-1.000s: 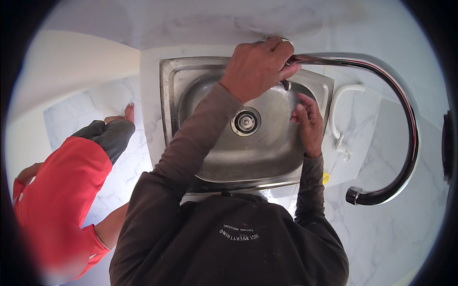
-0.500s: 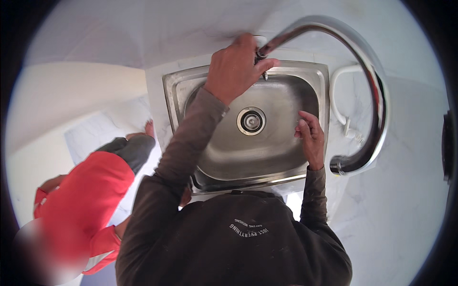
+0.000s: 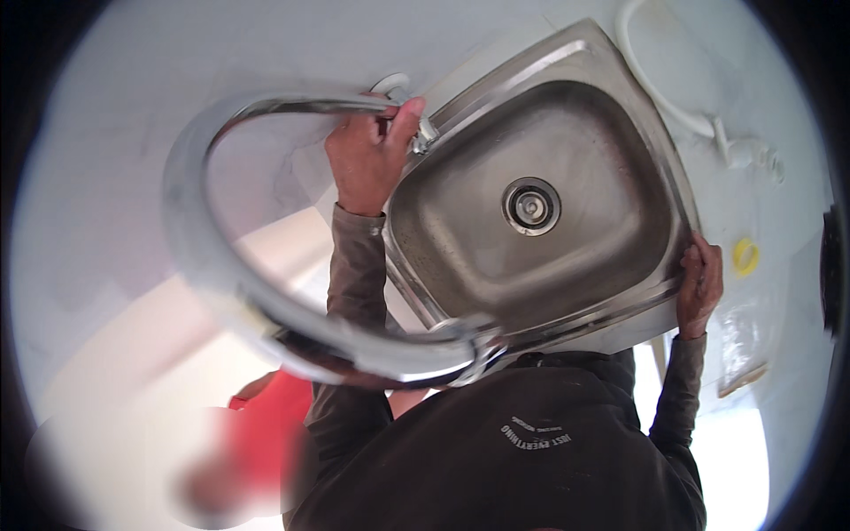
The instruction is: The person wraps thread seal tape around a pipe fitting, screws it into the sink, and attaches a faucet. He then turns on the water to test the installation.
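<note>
My left hand (image 3: 365, 168) is closed round the base end of a curved chrome faucet spout (image 3: 193, 217), next to the small tap body (image 3: 424, 137) at the wall. The spout arches left and back toward me, its free end close to my chest. Below it lies a stainless steel sink (image 3: 580, 44) with a round drain (image 3: 531, 206) in its basin. At the sink's right front corner, my right hand (image 3: 701, 283) rests on the rim, its fingers loosely stretched and holding nothing that shows.
A white hose (image 3: 660, 88) with a plastic fitting (image 3: 735, 150) lies right of the sink. Farther right are a yellow ring (image 3: 745, 257) and a clear plastic wrapper (image 3: 742, 332). A person in red (image 3: 276, 434) is at lower left, partly behind the spout.
The spout has swung from the right side over to the left. My right hand has moved from above the basin to the rim. The view has turned, so the sink appears tilted.
</note>
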### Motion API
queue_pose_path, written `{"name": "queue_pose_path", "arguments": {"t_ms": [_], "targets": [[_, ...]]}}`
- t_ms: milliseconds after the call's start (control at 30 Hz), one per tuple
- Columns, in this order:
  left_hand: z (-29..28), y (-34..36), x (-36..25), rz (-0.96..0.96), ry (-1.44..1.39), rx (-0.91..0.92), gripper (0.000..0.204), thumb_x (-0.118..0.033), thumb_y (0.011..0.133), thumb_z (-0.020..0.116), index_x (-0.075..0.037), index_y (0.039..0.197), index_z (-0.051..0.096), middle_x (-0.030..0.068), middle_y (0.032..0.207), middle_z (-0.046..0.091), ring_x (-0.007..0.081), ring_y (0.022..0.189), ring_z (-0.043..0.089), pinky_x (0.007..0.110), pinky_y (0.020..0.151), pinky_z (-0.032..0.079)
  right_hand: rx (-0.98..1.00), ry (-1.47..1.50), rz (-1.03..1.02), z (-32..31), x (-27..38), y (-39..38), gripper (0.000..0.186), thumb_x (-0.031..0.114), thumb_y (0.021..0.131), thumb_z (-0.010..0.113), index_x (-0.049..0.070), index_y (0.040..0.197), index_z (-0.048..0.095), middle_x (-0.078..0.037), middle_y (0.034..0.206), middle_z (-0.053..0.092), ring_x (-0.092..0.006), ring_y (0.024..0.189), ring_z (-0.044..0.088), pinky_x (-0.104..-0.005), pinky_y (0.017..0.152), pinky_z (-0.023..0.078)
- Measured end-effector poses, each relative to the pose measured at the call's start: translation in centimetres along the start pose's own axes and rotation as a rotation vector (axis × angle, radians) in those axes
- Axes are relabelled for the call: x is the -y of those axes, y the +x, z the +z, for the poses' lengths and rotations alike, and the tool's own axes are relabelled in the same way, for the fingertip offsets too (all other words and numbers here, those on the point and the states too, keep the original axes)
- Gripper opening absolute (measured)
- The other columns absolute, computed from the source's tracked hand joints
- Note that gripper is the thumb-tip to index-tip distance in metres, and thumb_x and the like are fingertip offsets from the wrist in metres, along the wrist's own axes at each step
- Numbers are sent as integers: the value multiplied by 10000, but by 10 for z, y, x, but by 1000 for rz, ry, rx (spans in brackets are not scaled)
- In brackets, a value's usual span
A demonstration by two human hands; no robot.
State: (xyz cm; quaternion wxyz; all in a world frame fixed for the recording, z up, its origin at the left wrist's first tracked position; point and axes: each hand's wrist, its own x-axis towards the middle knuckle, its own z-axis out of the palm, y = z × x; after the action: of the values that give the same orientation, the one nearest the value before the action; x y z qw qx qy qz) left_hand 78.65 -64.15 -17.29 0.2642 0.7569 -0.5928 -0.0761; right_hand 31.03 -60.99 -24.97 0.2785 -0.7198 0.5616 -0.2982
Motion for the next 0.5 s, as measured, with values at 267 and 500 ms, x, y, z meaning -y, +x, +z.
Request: {"name": "queue_pose_path", "arguments": {"t_ms": [267, 500], "targets": [[-21, 4, 17, 118, -71, 63, 416, -403, 978, 731, 8, 936, 684, 68, 715, 682, 173, 632, 631, 300, 636, 501, -19, -11, 159, 6, -15, -13, 271, 92, 1044, 568, 90, 1289, 682, -68, 895, 599, -172, 750, 607, -312, 686, 499], [-28, -2, -30, -198, 112, 58, 547, -512, 1034, 615, 16, 919, 704, 53, 613, 523, 137, 593, 436, 332, 558, 390, -8, -13, 85, 0, -22, -7, 269, 67, 1027, 587, 85, 1275, 688, -72, 906, 613, -184, 748, 611, -311, 690, 505]]}}
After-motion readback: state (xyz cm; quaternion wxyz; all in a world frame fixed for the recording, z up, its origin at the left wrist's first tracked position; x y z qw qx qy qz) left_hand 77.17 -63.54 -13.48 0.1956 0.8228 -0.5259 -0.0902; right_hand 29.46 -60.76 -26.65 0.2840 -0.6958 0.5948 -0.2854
